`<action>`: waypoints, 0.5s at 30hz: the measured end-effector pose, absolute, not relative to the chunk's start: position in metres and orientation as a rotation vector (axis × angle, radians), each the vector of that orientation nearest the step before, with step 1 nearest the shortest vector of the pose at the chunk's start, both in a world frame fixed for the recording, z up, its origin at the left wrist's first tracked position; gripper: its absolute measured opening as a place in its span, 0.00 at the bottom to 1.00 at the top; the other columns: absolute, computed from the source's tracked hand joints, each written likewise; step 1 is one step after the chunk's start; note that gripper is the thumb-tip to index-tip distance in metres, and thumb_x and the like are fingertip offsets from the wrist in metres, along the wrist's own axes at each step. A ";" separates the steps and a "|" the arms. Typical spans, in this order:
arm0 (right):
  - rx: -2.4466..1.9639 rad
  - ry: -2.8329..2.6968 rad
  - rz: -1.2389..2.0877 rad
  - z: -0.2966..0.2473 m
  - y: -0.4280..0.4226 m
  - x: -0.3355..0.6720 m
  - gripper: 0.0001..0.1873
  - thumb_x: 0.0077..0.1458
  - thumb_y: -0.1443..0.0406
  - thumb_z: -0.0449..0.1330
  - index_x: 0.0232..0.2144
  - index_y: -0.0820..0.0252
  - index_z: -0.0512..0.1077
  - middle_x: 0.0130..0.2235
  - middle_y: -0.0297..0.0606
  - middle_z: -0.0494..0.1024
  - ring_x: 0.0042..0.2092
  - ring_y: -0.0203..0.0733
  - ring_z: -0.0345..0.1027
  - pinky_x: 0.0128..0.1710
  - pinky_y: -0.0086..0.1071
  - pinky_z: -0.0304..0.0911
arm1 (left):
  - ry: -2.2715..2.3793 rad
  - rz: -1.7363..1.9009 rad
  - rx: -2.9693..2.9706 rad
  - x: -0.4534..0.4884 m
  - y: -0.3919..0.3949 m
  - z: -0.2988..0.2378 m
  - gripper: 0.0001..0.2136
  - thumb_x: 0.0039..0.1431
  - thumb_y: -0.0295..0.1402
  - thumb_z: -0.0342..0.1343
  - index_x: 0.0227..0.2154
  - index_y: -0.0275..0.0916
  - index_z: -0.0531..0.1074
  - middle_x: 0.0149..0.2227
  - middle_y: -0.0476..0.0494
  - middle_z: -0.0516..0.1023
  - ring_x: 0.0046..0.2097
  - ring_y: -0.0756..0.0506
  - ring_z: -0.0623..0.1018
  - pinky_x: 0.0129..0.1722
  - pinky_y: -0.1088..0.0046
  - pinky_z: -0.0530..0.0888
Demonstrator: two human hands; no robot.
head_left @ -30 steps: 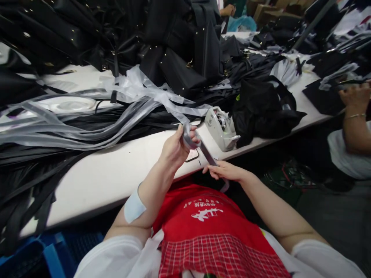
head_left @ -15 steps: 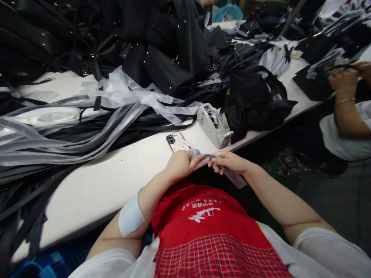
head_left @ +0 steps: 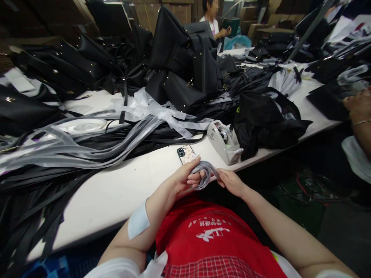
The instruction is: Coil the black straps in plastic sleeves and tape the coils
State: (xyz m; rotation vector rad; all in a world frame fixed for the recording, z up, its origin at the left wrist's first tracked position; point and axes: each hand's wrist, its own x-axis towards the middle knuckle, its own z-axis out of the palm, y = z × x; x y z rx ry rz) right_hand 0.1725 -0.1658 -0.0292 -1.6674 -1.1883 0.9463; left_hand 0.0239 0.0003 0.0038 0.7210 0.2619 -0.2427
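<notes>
A grey strap (head_left: 207, 172) that looks wrapped in clear plastic film is wound into a coil in front of my red apron. My left hand (head_left: 189, 175) is closed on the coil's left side, fingers curled through its middle. Pinched in my right hand (head_left: 231, 181) is the strap where it leaves the coil on the right. Just behind my left hand, a phone in a patterned case (head_left: 186, 153) lies on the white table (head_left: 121, 189). A tape dispenser (head_left: 223, 143) stands beyond my hands at the table's edge.
Long black straps with plastic film (head_left: 127, 143) spread over the table's left side. Black bags (head_left: 188, 77) are heaped behind them. A black fabric bundle (head_left: 266, 121) sits right of the dispenser. A co-worker's hand (head_left: 359, 106) is at the right edge; another person (head_left: 214, 23) is at the back.
The strap, stretched between my hands with a loose end hanging before, now shows as a round coil at my left hand. My head view has tilted up.
</notes>
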 end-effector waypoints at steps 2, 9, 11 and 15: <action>-1.561 -1.102 0.969 -0.035 -0.161 0.152 0.35 0.65 0.44 0.35 0.20 0.58 0.63 0.16 0.30 0.61 0.20 0.34 0.55 0.25 0.31 0.54 | 0.242 -0.190 0.618 0.030 -0.003 0.006 0.29 0.64 0.53 0.42 0.23 0.32 0.72 0.08 0.60 0.49 0.11 0.57 0.48 0.14 0.80 0.60; -1.366 -0.497 0.885 -0.033 -0.150 0.105 0.26 0.57 0.41 0.52 0.39 0.57 0.67 0.30 0.33 0.72 0.26 0.36 0.63 0.24 0.29 0.63 | 0.189 0.178 0.393 0.043 -0.028 0.002 0.21 0.59 0.49 0.56 0.35 0.31 0.75 0.20 0.52 0.67 0.24 0.52 0.71 0.28 0.76 0.73; -1.372 -0.492 0.911 -0.032 -0.153 0.112 0.25 0.57 0.42 0.53 0.38 0.58 0.67 0.28 0.32 0.71 0.25 0.35 0.63 0.23 0.28 0.61 | 0.202 0.169 0.422 0.040 -0.031 -0.003 0.21 0.53 0.49 0.61 0.37 0.33 0.75 0.24 0.50 0.71 0.29 0.49 0.74 0.29 0.73 0.75; -1.525 -0.750 0.906 -0.027 -0.169 0.144 0.23 0.60 0.45 0.52 0.36 0.59 0.67 0.23 0.30 0.69 0.23 0.34 0.62 0.22 0.27 0.57 | 0.349 0.237 0.707 0.029 -0.030 -0.014 0.21 0.51 0.48 0.64 0.35 0.30 0.76 0.30 0.43 0.77 0.34 0.46 0.76 0.39 0.69 0.74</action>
